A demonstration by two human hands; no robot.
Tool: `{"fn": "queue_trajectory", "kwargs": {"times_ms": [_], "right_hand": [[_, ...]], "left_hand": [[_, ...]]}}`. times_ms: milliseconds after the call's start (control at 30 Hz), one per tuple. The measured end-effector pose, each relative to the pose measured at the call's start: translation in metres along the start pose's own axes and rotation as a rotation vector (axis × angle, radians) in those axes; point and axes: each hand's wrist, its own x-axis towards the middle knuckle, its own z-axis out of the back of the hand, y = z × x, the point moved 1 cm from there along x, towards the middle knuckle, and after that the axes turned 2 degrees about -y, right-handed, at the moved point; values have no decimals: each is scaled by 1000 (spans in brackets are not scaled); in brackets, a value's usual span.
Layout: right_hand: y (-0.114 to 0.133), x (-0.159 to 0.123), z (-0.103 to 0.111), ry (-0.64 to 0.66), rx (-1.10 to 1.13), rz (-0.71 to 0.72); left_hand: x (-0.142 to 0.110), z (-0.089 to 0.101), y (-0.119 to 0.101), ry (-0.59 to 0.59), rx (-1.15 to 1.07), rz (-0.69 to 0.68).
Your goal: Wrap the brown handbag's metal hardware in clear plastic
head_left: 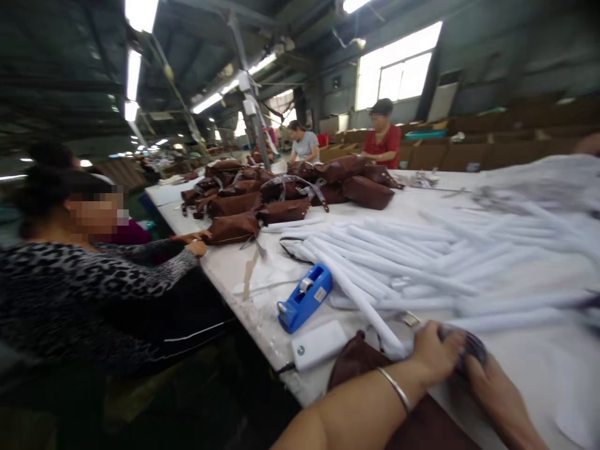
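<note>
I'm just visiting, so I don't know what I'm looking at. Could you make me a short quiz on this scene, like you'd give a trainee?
1. True or false: the tape dispenser is red.

2. Choose one. The left hand and right hand come together at:
A) the tape dispenser
B) a dark item
C) a cardboard box

3. Fill in the blank: the bracelet is worn on the ____ arm.

Key:
1. False; it is blue.
2. B; it is too blurred to say exactly what it is.
3. Left.
</note>
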Motion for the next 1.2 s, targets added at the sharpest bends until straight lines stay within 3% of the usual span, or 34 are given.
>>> {"fn": "queue_trajectory", "kwargs": {"times_ms": [167, 233, 467, 567, 767, 867, 933, 1000, 1133, 1200], "right_hand": [[62, -27, 40, -14, -177, 80], [70, -35, 55, -7, -199, 117], [84, -68, 89, 91, -240, 472], [86, -76, 88, 106, -211, 496], [89, -87, 93, 100, -114, 523], [90, -97, 113, -33, 26, 561], [90, -109, 125, -209, 176, 456], [89, -124, 130, -247, 370, 246], [96, -149, 114, 128, 818, -123], [104, -156, 106, 203, 1010, -212]], "left_hand": [[-5, 22, -30, 209, -9, -132], [-5, 32, -37, 295, -17, -200], [-29, 63, -59, 525, 94, -394], [-44, 65, -60, 521, 151, -459], [-68, 60, -53, 383, 167, -521], [-70, 62, -50, 300, 145, -515], [-70, 63, -49, 261, 127, -497], [-69, 62, -48, 247, 111, -486], [-78, 56, -54, 212, 106, -526], [-89, 52, -58, 187, 124, -559]]}}
